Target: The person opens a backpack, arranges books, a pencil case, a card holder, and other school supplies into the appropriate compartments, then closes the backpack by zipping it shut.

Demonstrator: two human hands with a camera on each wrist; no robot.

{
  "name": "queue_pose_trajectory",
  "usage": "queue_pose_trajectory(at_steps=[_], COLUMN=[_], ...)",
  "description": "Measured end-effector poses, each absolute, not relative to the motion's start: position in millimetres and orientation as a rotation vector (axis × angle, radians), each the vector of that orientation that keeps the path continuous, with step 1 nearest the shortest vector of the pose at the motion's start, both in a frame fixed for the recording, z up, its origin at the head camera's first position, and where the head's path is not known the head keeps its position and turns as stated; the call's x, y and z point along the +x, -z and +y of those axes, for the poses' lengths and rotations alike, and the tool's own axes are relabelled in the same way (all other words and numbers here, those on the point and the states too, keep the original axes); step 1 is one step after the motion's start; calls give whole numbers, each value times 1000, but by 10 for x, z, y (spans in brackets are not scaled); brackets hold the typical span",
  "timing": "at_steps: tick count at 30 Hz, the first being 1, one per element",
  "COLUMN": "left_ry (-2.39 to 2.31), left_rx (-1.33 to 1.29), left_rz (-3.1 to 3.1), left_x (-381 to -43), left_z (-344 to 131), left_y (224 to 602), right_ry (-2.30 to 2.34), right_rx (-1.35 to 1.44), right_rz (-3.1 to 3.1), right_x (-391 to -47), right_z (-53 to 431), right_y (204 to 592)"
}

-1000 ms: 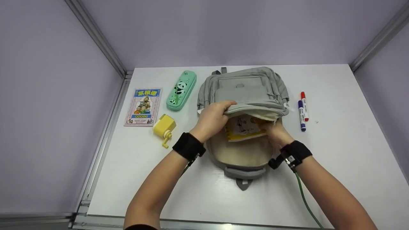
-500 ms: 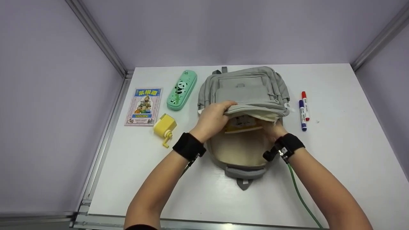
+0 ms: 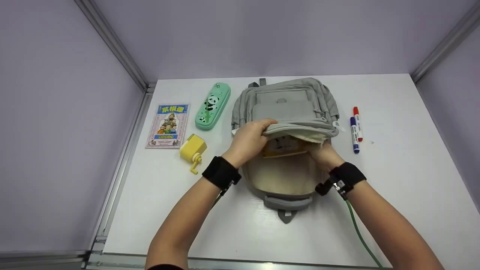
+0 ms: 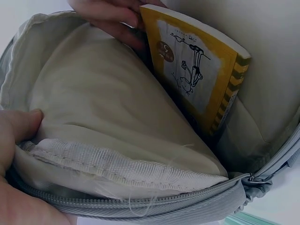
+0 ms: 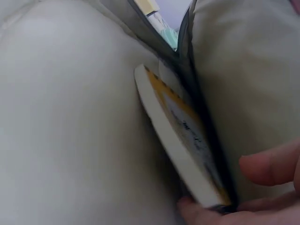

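Note:
A grey backpack (image 3: 283, 108) lies on the white table, its main compartment unzipped and its cream lining (image 3: 283, 176) showing. My left hand (image 3: 249, 140) grips the upper edge of the opening, thumb on the lining side in the left wrist view, and holds it raised. Within the compartment stands a yellow paperback book (image 4: 192, 70) with a stick-figure drawing on its cover. My right hand (image 3: 324, 154) reaches into the opening at its right side. In the right wrist view its thumb (image 5: 269, 166) is apart from the cover, while a fingertip (image 5: 192, 211) lies right at the book's end.
Left of the backpack are a green panda pencil case (image 3: 213, 106), a pink-bordered comic book (image 3: 168, 125) and a yellow crank pencil sharpener (image 3: 193, 150). To the right lie a blue marker (image 3: 354, 135) and a red marker (image 3: 357, 123). Lilac walls enclose the table.
The book has slid deeper into the backpack. My right hand went further in with it, then came back slightly toward the lower right. My left hand keeps its hold on the edge.

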State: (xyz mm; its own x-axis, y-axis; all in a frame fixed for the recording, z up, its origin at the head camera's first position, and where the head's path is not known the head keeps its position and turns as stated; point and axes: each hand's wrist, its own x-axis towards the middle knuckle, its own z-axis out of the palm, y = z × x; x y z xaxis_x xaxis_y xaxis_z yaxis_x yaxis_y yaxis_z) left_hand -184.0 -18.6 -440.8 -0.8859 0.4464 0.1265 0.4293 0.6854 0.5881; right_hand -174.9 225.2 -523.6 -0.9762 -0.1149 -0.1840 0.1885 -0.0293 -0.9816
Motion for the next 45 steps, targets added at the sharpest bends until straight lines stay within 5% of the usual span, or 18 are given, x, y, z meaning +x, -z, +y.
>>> queue_pose_trajectory(at_steps=[19, 29, 45], left_ry=[-963, -927, -808], left_rx=[748, 822, 834], left_rz=[2846, 2828, 2842], left_x=[-1809, -1817, -1861], left_z=[-201, -212, -395], left_y=[4440, 4459, 4599], right_ry=[1295, 1001, 737], right_rx=[-87, -951, -833], right_rz=[2909, 3017, 3161], right_x=[-1180, -1491, -1586], right_z=[3057, 2797, 2436], right_y=[4921, 4683, 4795])
